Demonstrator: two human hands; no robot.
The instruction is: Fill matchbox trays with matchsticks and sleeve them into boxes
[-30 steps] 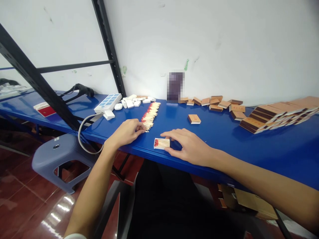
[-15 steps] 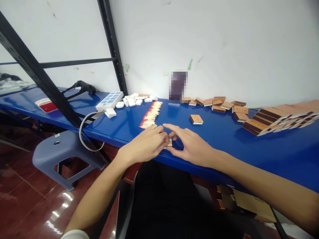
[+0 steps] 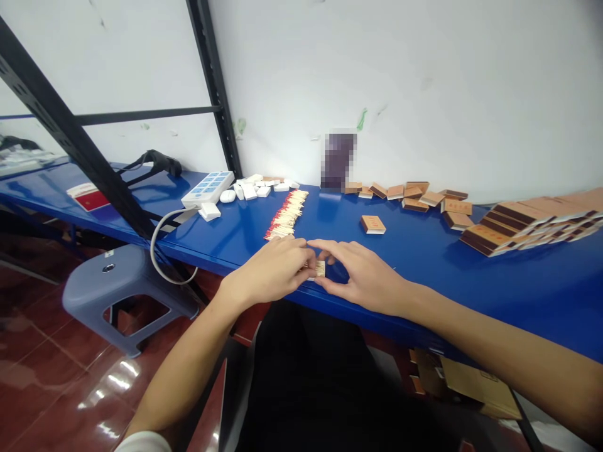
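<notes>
Near the front edge of the table, a small matchbox tray with pale matchsticks in it lies between my hands, mostly covered by fingers. My left hand is closed over its left part, fingertips pressed down on the matchsticks. From the other side, my right hand grips the tray's right end between thumb and curled fingers. Just beyond my left hand stretches a long row of red-tipped matches. A closed orange matchbox sits by itself past my right hand.
Stacked matchboxes stand at the right, with loose matchboxes along the wall. White trays are heaped at the back left beside a power strip. A black shelf post rises at left above a grey stool.
My left fingers have shifted slightly on the tray, and a little more of the matchsticks shows. My right hand stays at the tray's right end. The view has moved very slightly.
</notes>
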